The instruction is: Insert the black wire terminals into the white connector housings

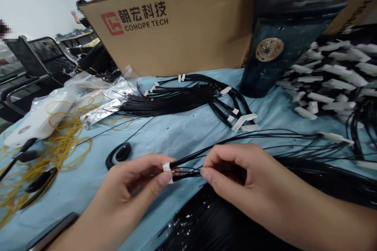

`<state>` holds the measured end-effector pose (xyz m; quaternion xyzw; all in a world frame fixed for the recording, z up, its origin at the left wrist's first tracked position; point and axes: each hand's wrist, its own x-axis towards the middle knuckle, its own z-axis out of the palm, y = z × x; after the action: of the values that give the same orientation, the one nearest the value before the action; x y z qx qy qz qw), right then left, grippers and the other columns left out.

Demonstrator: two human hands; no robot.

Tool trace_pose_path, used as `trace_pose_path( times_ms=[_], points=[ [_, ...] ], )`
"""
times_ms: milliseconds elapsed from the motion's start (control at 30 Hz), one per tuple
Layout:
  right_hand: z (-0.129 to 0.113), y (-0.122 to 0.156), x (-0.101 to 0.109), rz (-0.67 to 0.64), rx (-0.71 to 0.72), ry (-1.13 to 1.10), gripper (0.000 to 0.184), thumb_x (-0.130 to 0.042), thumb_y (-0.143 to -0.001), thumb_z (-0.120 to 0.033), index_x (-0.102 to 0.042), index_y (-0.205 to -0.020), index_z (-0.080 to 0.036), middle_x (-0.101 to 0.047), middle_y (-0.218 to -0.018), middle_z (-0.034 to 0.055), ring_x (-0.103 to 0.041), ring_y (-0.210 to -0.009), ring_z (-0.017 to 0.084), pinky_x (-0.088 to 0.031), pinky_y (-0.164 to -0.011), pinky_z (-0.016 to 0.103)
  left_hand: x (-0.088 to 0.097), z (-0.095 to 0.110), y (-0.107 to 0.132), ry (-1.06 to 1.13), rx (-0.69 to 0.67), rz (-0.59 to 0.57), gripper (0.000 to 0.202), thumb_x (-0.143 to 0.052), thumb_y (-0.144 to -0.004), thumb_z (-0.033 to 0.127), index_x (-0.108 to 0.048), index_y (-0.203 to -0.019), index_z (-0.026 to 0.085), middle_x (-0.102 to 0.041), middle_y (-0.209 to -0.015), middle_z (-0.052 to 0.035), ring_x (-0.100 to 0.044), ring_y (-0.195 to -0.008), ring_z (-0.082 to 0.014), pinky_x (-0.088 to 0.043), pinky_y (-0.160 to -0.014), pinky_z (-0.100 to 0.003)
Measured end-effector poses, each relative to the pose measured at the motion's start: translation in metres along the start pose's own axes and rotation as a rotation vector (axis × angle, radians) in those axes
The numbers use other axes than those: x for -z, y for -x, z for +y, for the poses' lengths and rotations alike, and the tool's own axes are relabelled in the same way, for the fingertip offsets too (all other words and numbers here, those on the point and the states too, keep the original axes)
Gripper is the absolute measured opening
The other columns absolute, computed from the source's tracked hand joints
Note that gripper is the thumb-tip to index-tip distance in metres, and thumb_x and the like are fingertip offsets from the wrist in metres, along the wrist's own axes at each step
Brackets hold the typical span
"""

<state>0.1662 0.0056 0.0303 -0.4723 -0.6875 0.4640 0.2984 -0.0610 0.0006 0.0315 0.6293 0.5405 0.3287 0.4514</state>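
Observation:
My left hand (132, 182) pinches the white-tagged ends of a small bunch of thin black cables (188, 160) between thumb and forefinger. My right hand (235, 176) is closed on the same bunch just to the right, fingertips pressed on the strands. The cables trail off to the right over the light blue cloth (176, 133). A second bundle of black cables with white tags (182, 96) lies farther back on the cloth.
A brown cardboard box (176, 27) stands at the back, a dark blue upright case (271, 55) beside it. Many white-tagged cables (332, 74) pile at the right. Yellow rubber bands (61, 141), a white device (41, 119) and a black earpiece (119, 153) lie at the left.

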Motion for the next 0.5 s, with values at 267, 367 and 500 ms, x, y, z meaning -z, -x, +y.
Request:
trace_pose_path(
  times_ms=[267,367,500],
  points=[
    [0.004,0.003,-0.006,0.048,0.196,0.315,0.02,-0.058,-0.097,-0.01,-0.069,-0.081,-0.018,-0.068,-0.072,-0.0018,-0.061,-0.061,0.012,-0.046,-0.059,0.024,-0.002,0.01,-0.001,-0.217,-0.126,-0.018,0.02,-0.076,-0.082,0.019,-0.088,-0.087,0.033,-0.086,-0.073,0.0071,-0.076,-0.06,-0.0116,-0.056,-0.056,-0.01],
    [0.003,0.005,-0.009,0.012,0.273,0.422,0.02,-0.058,-0.1,-0.012,-0.072,-0.085,-0.015,-0.072,-0.08,0.0027,-0.068,-0.067,0.016,-0.052,-0.065,0.028,-0.003,0.011,-0.001,-0.198,-0.167,-0.034,0.021,-0.074,-0.082,0.016,-0.088,-0.086,0.033,-0.086,-0.07,0.008,-0.075,-0.058,-0.0109,-0.056,-0.056,-0.01],
    [0.002,0.005,-0.011,0.007,0.339,0.471,0.019,-0.059,-0.099,-0.011,-0.073,-0.086,-0.013,-0.073,-0.081,0.0044,-0.07,-0.068,0.017,-0.055,-0.066,0.028,-0.005,0.01,-0.001,-0.191,-0.21,-0.005,0.021,-0.077,-0.081,0.017,-0.088,-0.084,0.034,-0.085,-0.069,0.0084,-0.074,-0.057,-0.0113,-0.055,-0.055,-0.012]
  ],
)
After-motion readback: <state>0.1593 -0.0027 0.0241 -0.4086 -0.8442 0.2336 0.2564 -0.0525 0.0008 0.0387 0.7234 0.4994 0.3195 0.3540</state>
